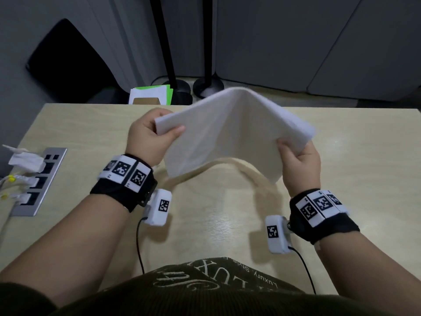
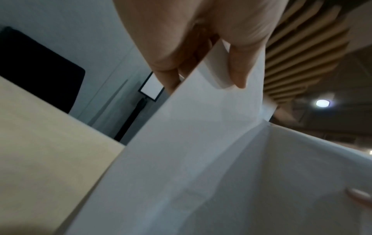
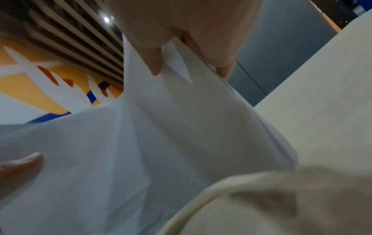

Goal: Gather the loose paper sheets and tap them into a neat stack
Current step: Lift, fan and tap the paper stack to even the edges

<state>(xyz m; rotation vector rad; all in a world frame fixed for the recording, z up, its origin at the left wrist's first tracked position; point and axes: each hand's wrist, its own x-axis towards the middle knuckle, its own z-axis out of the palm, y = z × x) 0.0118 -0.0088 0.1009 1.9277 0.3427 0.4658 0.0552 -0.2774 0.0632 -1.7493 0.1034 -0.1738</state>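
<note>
An office, by the look of it: a pale wood-grain bench [image 1: 341, 179] with a built-in metal socket strip [image 1: 41, 181] holding plugged cables, grey partition panels [image 1: 296, 42] behind, black stand bases [image 1: 208, 86] on the floor, and a slatted ceiling [image 2: 302, 55] with recessed lights.

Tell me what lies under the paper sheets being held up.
Under the arched paper sheets, held by the left hand and right hand, only bare wooden table and their shadow show. The strip beneath their far half is covered.
</note>
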